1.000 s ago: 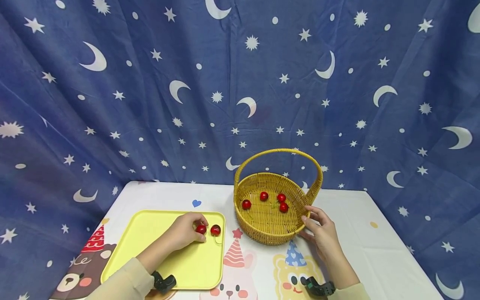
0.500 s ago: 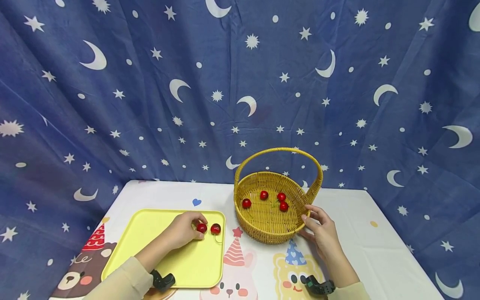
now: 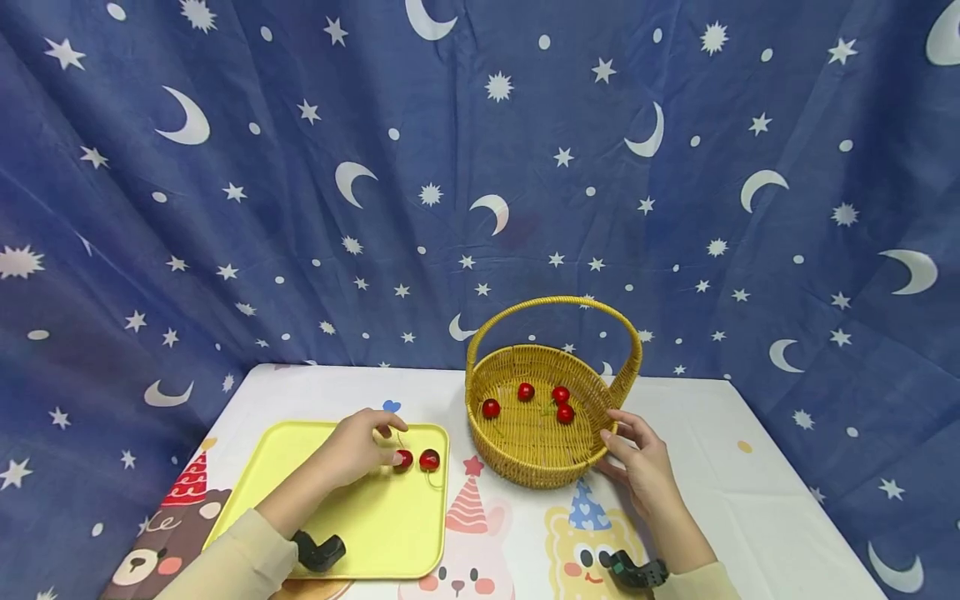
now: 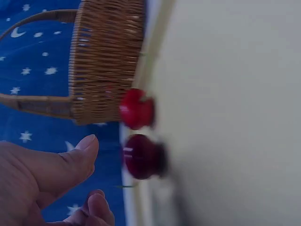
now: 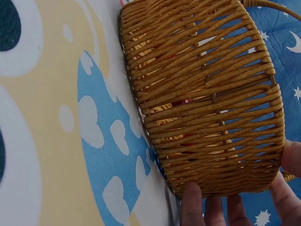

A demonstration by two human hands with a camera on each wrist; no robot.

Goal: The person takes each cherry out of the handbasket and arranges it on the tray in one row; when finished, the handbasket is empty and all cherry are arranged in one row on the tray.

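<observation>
On the yellow tray [image 3: 390, 533], a red cherry [image 3: 405, 462] lies by the thumb of my left hand [image 3: 352, 450]. A second cherry [image 3: 429, 460] sits just to its right, its stem bent down. The left wrist view has my left hand [image 4: 51, 183] with thumb and fingers apart and nothing between them, beside a dark cherry [image 4: 141, 157] and a brighter one [image 4: 135, 110]. My right hand [image 3: 651, 479] grips the right side of the wicker basket [image 3: 528, 475], its fingers [image 5: 192, 207] against the woven wall. Several cherries [image 3: 526, 392] lie inside.
The basket's tall handle [image 3: 558, 300] arches above it. A white tablecloth [image 3: 720, 467] with cartoon animals covers the table. Behind stands a blue curtain [image 3: 420, 317] with moons and stars.
My left hand has let go of the cherry and shifted slightly up and left, its fingers more spread. The cherry stays on the tray. My right hand keeps its grip on the basket.
</observation>
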